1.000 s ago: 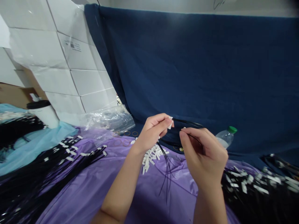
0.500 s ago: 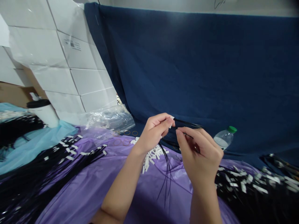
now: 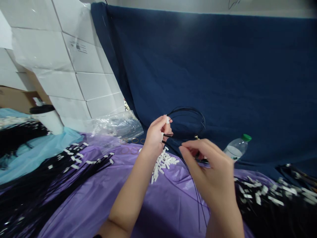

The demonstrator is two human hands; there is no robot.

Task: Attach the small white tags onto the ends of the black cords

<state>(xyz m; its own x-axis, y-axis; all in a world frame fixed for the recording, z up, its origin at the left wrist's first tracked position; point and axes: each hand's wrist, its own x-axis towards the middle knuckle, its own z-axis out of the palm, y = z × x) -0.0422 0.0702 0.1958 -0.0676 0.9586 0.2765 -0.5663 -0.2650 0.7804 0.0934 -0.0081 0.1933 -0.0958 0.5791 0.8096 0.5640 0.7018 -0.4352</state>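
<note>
My left hand (image 3: 158,135) is closed around a bundle of thin black cords (image 3: 187,108), with small white end pieces (image 3: 167,120) showing at its fingers. The cords arch out to the right in a loop, and loose strands hang down past my right wrist. My right hand (image 3: 210,162) is held to the right and nearer, its thumb and forefinger pinched close together. Whatever lies within its curled fingers is hidden. A small pale gold piece (image 3: 196,137) shows just above that hand. Beneath my left hand is a pile of white pieces (image 3: 163,163).
Black cords with white ends lie left (image 3: 74,178) and right (image 3: 267,205) on purple cloth (image 3: 158,205). A green-capped bottle (image 3: 236,147) stands behind my right hand. Clear plastic bag (image 3: 116,125), black-lidded cup (image 3: 48,119) and white boxes (image 3: 99,86) are left; a blue curtain (image 3: 210,66) hangs behind.
My left hand has moved slightly left and turned, and the cords now form a raised loop. My right hand has drawn apart from it, a little lower. Strands now hang farther right.
</note>
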